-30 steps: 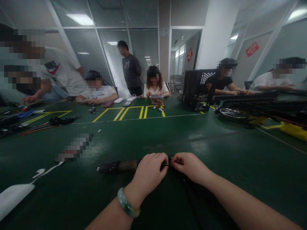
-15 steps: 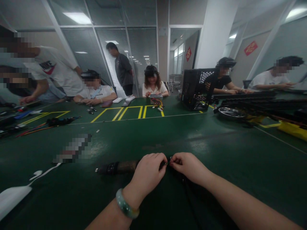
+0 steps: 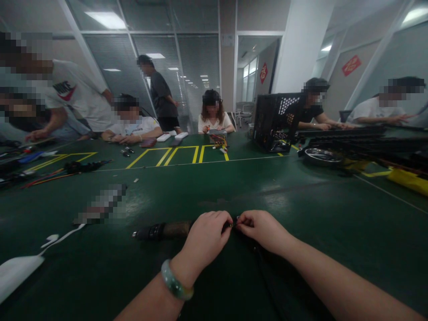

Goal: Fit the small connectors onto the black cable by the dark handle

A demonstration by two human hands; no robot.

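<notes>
An electric screwdriver (image 3: 175,229) with a dark brown body and a black nose lies on the green table, its metal tip pointing left. Over its rear end my left hand (image 3: 210,232) is closed, a green bangle on the wrist; the palm hides that part. Close by on the right, my right hand (image 3: 262,229) pinches the small end of a black cable (image 3: 256,249). Fingertips of both hands almost meet, with a tiny metallic bit between them. Whether the cable end and the screwdriver touch, I cannot tell. The cable runs down toward the near edge.
A blurred-out phone-like object (image 3: 103,205) with a white cord (image 3: 63,240) lies at left. Across the table stand a black computer case (image 3: 277,122) and a power supply with coloured wires (image 3: 219,140). A round metal dish (image 3: 323,154) is at right. Several people work around the table.
My hands hold almost the same pose, fingertips still close together. In the background, the standing person has shifted slightly left.
</notes>
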